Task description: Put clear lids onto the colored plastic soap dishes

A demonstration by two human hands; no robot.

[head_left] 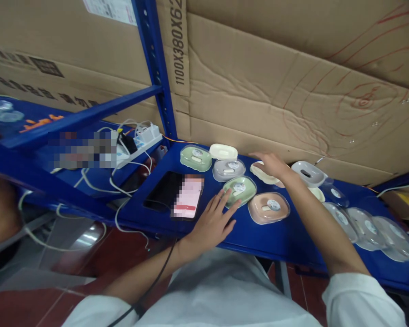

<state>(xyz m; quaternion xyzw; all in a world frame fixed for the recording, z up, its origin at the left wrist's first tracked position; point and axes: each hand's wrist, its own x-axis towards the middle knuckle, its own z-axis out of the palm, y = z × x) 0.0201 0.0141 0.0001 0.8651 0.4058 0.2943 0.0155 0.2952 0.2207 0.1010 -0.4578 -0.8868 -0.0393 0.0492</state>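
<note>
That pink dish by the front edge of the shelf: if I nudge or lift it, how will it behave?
The pink dish looks like thin moulded plastic, so probably light and stiff. Its glossy surface on the smooth blue shelf suggests it slides rather than tips. Low and wide, it seems unlikely to roll.

green dish: a pale green rounded soap dish with a white round sticker inside, lay flat on the blue shelf, the left hand's fingertips touching its near left edge.
cream dish: a cream rounded dish, sat flat farther back near the cardboard, partly hidden under the right hand resting on top of it.
</note>
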